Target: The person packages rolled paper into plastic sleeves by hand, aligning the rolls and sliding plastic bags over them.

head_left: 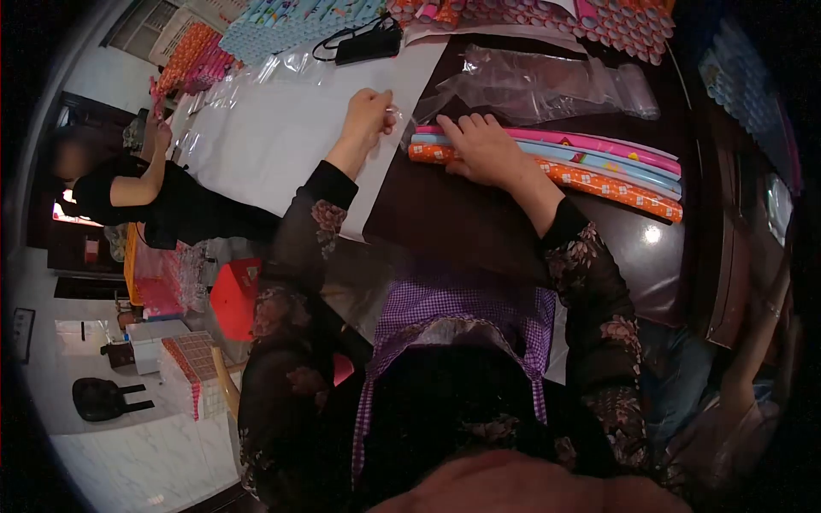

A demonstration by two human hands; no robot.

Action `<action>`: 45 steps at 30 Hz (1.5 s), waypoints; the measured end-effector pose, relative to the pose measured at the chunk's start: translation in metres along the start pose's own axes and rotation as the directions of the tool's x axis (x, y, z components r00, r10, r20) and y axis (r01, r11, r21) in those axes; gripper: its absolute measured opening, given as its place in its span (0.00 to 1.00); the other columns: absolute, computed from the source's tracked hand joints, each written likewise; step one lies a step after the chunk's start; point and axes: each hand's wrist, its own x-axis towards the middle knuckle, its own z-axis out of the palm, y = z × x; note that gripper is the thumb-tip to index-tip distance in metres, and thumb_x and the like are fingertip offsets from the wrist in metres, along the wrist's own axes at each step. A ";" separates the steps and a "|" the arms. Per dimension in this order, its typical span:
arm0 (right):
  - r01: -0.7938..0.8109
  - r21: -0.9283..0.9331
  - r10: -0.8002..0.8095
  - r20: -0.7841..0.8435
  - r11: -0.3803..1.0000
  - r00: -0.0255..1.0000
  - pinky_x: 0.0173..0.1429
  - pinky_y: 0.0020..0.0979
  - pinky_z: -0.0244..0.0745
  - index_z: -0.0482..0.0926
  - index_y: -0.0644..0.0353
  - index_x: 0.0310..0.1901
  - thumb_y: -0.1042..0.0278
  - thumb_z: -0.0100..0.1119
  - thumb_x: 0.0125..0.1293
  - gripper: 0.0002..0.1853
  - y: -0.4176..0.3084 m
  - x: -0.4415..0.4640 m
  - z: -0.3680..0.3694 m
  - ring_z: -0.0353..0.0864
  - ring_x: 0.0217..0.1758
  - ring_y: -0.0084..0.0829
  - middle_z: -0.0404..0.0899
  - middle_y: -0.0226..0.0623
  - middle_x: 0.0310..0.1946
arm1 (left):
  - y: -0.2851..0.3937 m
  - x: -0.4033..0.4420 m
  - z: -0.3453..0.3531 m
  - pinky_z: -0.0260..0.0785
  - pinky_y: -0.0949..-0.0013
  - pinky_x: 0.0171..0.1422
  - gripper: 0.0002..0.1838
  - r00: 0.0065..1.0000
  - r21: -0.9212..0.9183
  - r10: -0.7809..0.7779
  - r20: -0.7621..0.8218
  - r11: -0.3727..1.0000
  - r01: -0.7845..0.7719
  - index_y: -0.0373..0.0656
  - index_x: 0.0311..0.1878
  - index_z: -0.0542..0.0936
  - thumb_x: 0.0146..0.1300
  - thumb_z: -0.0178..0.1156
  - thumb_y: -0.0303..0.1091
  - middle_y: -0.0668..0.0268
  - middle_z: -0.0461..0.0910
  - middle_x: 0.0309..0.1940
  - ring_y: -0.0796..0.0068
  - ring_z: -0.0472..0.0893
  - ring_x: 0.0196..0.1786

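Note:
My left hand [368,118] is raised over the white sheet, fingers curled closed. A shiny bit of clear plastic film shows at its fingertips. My right hand [486,152] lies across the left end of several patterned paper rolls, its fingers over the top and the thumb on the near side. Side by side are a pink roll [599,145], a light blue roll [629,168] and an orange roll with white squares [611,190]. Beyond them, a crumpled clear plastic sleeve [539,85] spreads on the dark table, its right end bunched.
A white sheet [265,128] covers the table's left part; bare dark tabletop [445,201] shows nearer me. A black pouch [368,47] lies at the back, beside stacked blue rolls [299,30] and orange-pink rolls [616,26]. Another person [128,188] stands at left. A red stool-like object [235,299] is below.

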 end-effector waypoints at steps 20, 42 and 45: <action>-0.016 0.016 0.016 0.007 1.000 1.000 0.59 0.40 0.68 0.66 0.67 0.66 0.50 0.70 0.58 0.41 -0.003 -0.002 -0.004 0.75 0.54 0.43 0.77 0.46 0.49 | -0.004 -0.064 -0.232 0.74 0.67 0.52 0.20 0.757 0.719 0.545 -0.361 0.679 -0.147 0.26 0.47 0.78 0.73 0.54 0.40 0.54 0.83 0.39 0.64 0.81 0.42; -0.001 0.025 0.001 -0.019 1.000 1.000 0.58 0.40 0.69 0.68 0.68 0.63 0.51 0.70 0.57 0.39 -0.002 0.000 -0.002 0.75 0.54 0.44 0.77 0.47 0.49 | -0.048 -0.092 -0.029 0.75 0.62 0.53 0.14 0.994 -0.286 -0.102 -0.049 0.955 0.084 0.34 0.46 0.78 0.68 0.63 0.36 0.59 0.79 0.43 0.65 0.80 0.46; -0.026 0.053 0.025 0.018 0.998 1.000 0.61 0.40 0.67 0.67 0.67 0.64 0.52 0.70 0.56 0.39 -0.002 0.000 -0.003 0.73 0.54 0.43 0.75 0.44 0.48 | -0.057 -0.065 -0.052 0.74 0.65 0.50 0.19 0.882 0.348 0.415 -0.223 0.879 -0.326 0.32 0.46 0.78 0.64 0.67 0.40 0.57 0.79 0.44 0.66 0.80 0.44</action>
